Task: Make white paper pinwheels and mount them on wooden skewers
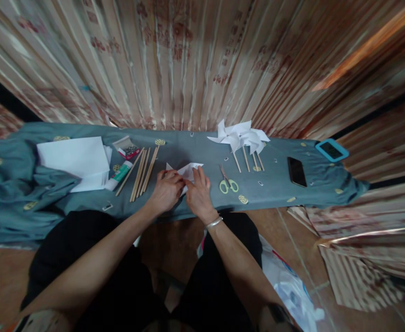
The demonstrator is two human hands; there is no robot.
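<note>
A piece of white paper (189, 171) with pointed, folded corners lies at the front middle of the cloth-covered table. My left hand (167, 190) closes on its left side, fingers bent. From the right, my right hand (199, 191) presses and grips the same paper, its thumb close to the left hand's fingers. The hands hide the paper's middle. Scissors (228, 185) with yellow-green handles lie right of my right hand, points away from me. Left of my left hand are several thin wooden sticks (141, 175).
Several white paper pinwheels (240, 134) on sticks lie at the back right. Farther right are a phone (296, 172) and a blue-framed device (331, 150). At left are a glue stick (119, 175), a small open box (126, 147) and stacked white paper (74, 159). A curtain (174, 69) hangs behind.
</note>
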